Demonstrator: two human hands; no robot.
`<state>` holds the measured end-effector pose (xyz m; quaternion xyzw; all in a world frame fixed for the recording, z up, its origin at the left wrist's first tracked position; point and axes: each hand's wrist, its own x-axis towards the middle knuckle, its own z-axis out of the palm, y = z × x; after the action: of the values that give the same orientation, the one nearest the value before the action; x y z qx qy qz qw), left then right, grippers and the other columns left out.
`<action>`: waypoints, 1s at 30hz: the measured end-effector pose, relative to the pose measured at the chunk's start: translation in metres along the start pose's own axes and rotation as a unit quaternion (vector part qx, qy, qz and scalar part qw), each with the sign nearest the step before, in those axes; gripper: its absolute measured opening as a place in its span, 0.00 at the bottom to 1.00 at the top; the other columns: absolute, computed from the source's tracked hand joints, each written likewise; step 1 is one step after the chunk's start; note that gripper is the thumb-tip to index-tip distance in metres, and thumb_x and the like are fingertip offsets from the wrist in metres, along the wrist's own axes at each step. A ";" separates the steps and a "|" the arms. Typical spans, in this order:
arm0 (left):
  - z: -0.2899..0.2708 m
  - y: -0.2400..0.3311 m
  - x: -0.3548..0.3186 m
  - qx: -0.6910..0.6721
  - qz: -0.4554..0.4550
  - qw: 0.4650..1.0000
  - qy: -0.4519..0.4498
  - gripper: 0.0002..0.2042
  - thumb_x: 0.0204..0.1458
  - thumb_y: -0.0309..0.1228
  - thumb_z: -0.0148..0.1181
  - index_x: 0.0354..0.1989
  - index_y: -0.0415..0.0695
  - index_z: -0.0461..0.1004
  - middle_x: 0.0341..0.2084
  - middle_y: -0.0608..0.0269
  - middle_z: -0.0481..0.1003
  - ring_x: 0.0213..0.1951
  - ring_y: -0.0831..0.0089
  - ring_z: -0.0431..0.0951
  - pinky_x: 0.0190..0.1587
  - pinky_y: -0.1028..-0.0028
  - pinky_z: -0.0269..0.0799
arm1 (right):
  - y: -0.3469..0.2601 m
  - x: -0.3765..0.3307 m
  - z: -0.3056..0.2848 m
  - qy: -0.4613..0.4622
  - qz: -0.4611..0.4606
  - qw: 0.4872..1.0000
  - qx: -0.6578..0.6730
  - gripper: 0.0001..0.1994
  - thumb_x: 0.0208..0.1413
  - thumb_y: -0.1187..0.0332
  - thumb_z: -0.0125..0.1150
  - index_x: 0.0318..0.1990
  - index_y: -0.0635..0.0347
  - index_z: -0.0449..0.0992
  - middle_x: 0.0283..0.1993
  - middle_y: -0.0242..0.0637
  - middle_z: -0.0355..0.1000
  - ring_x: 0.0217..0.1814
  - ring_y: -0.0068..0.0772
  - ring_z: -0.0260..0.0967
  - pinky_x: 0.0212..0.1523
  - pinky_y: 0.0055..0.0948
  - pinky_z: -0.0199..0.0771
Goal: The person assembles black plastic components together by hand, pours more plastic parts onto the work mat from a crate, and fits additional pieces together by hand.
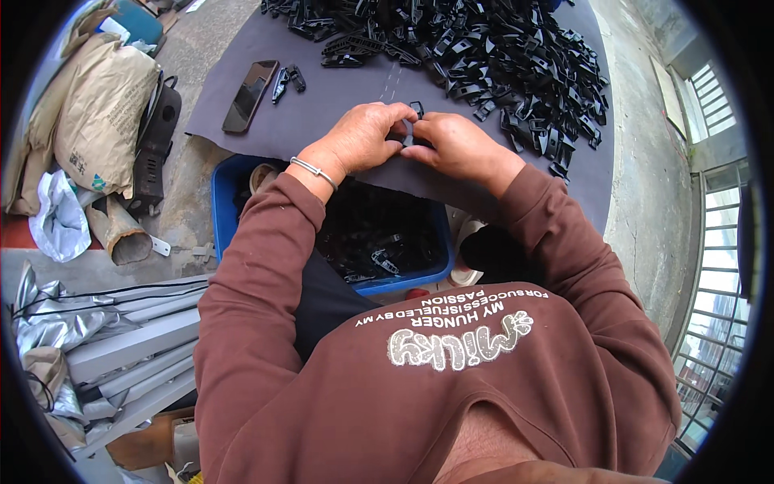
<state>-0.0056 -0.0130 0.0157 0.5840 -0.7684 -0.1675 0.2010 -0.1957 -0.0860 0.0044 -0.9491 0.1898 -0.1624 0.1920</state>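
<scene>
My left hand (355, 135), with a silver bracelet at its wrist, and my right hand (461, 147) meet over the near edge of the grey-covered table (322, 97). Their fingers are closed in a pinch around a small black plastic part (417, 108). Only a bit of it shows past the fingertips; the rest is hidden. Beyond the hands spreads a big heap of similar black plastic parts (484, 52). Two loose pieces (288, 81) lie apart from it, beside a dark phone (251, 97) on the left.
Below the table edge stands a blue bin (446, 262) with black parts inside. Stuffed paper sacks (109, 113) lean at the left, above a stack of pale metal bars (141, 347). Barred windows (709, 298) line the right wall.
</scene>
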 end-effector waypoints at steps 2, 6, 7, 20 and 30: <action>-0.011 0.000 -0.004 0.037 -0.012 0.999 0.010 0.21 0.44 0.28 0.68 0.49 0.45 0.73 0.37 0.55 0.78 0.41 0.59 0.78 0.47 0.66 0.75 | 0.002 -0.012 -0.008 -0.037 0.023 0.999 0.032 0.15 0.55 0.59 0.62 0.41 0.62 0.75 0.36 0.46 0.70 0.36 0.49 0.72 0.37 0.41 0.73; -0.037 -0.022 -0.012 0.162 -0.101 0.979 0.075 0.23 0.46 0.36 0.67 0.51 0.46 0.72 0.43 0.54 0.76 0.47 0.57 0.76 0.50 0.64 0.73 | 0.010 -0.015 -0.011 0.126 0.120 0.984 -0.040 0.17 0.56 0.57 0.61 0.45 0.60 0.74 0.38 0.47 0.71 0.37 0.49 0.73 0.38 0.42 0.75; -0.046 -0.036 -0.016 0.218 -0.176 0.951 0.130 0.24 0.47 0.40 0.67 0.53 0.47 0.71 0.45 0.52 0.75 0.49 0.56 0.75 0.51 0.63 0.72 | 0.007 -0.010 -0.011 0.127 0.118 0.984 -0.038 0.17 0.56 0.57 0.61 0.45 0.60 0.74 0.38 0.47 0.71 0.37 0.49 0.73 0.38 0.42 0.75; -0.038 -0.125 0.000 0.227 -0.372 0.876 0.205 0.26 0.53 0.45 0.60 0.57 0.46 0.69 0.53 0.48 0.72 0.56 0.51 0.70 0.58 0.61 0.67 | 0.014 0.009 0.017 0.084 0.038 0.992 -0.090 0.10 0.55 0.63 0.57 0.37 0.60 0.70 0.35 0.46 0.69 0.36 0.50 0.73 0.37 0.43 0.75; 0.003 -0.068 0.016 0.176 -0.135 0.949 0.225 0.14 0.49 0.32 0.62 0.44 0.44 0.75 0.47 0.54 0.74 0.49 0.54 0.73 0.55 0.63 0.68 | 0.020 -0.004 0.005 0.115 0.002 0.992 -0.050 0.06 0.53 0.68 0.56 0.36 0.60 0.72 0.36 0.44 0.68 0.38 0.49 0.72 0.39 0.42 0.74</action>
<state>0.0452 -0.0459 -0.0185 0.7308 -0.6344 0.0806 0.2388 -0.2028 -0.0997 -0.0090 -0.9323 0.2199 -0.2602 0.1218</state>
